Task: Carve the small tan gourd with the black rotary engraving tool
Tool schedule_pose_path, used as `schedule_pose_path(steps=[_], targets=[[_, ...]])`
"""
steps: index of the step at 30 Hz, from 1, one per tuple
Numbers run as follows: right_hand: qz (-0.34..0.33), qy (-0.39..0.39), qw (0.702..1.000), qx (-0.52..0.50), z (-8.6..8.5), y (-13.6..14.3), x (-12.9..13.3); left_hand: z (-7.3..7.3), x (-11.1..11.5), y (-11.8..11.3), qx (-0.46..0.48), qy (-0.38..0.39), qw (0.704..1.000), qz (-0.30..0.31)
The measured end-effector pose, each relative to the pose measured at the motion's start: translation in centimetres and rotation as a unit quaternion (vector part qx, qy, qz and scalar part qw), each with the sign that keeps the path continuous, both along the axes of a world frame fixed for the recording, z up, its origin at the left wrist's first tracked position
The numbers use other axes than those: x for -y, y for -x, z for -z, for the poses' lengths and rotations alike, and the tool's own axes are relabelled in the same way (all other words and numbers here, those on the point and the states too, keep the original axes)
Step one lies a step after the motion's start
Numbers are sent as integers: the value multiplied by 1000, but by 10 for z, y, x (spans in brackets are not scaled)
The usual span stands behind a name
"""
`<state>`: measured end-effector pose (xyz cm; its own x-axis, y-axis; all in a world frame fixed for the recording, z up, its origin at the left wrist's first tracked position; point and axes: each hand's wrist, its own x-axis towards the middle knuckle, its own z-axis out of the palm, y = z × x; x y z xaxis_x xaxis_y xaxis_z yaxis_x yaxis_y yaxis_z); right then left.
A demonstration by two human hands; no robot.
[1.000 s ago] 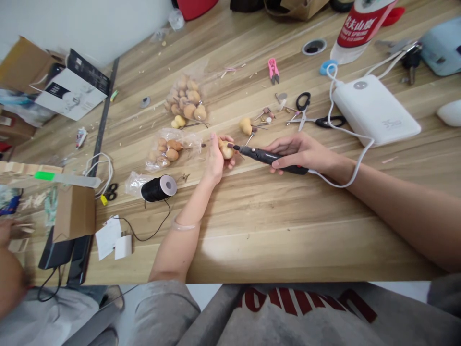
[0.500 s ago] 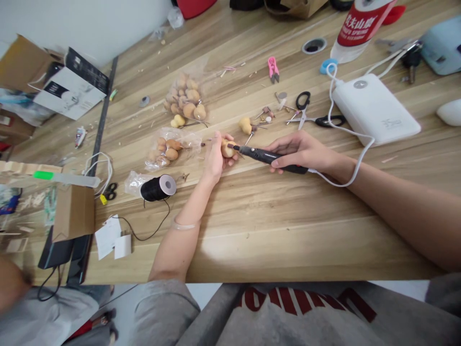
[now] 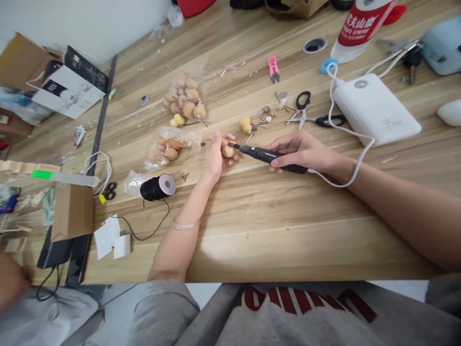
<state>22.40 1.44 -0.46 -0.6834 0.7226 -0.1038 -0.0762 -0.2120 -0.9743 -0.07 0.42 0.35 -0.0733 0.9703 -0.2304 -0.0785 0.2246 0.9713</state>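
Observation:
My left hand (image 3: 215, 158) is closed around a small tan gourd (image 3: 228, 149), holding it just above the table. In my right hand (image 3: 300, 149) lies a black rotary tool (image 3: 264, 154), gripped like a pen, with a white cable at its rear. The tool's tip meets the gourd's side, or comes very near it. Behind them rests a yellow gourd (image 3: 245, 125) beside several small grinding bits (image 3: 267, 113). Left of my left hand are a clear bag of small gourds (image 3: 169, 150) and a spool of black cord (image 3: 154, 188).
A white power bank (image 3: 376, 110) stands at right, near black-handled scissors (image 3: 302, 110) and a water bottle (image 3: 360, 31). Pink snips (image 3: 273, 68) and a larger bag of gourds (image 3: 185, 96) lie farther back. Cardboard boxes (image 3: 74, 209) are at left, where another person's arm (image 3: 12, 281) shows.
The rotary tool's tip has shifted very slightly on the gourd. Both hands keep their places and grips; the view has moved a touch.

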Motion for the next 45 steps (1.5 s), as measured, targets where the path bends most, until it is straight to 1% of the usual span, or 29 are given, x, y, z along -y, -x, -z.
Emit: schedule_pose_path(steps=[6,11,16,20,24,29,34,39,43,45], targets=[[-14,-8,1000,8,1,0,1,-3,1,-2,32,29,999,-18],[11,-13,1000,5,2,0,1,-4,1,-3,56,32,998,-28],[-23,-21,999,19,1,-1,0,-5,1,-3,51,34,998,-22],[2,-18,1000,23,2,-1,0,-6,1,-3,53,28,998,-22],[-27,-25,999,25,2,-1,0,-6,1,-4,42,45,998,-26],[-3,-18,1000,23,3,-2,-1,-6,1,-3,40,47,997,-35],[-29,-31,998,36,2,-1,0,-7,1,-3,50,47,997,-26],[-3,-24,999,30,1,-2,0,-5,1,-3,52,30,998,-22],[-28,-34,998,36,0,-1,1,-5,1,-3,37,33,999,-9],[-18,-31,999,33,0,-1,1,-5,1,-3,36,26,999,-7]])
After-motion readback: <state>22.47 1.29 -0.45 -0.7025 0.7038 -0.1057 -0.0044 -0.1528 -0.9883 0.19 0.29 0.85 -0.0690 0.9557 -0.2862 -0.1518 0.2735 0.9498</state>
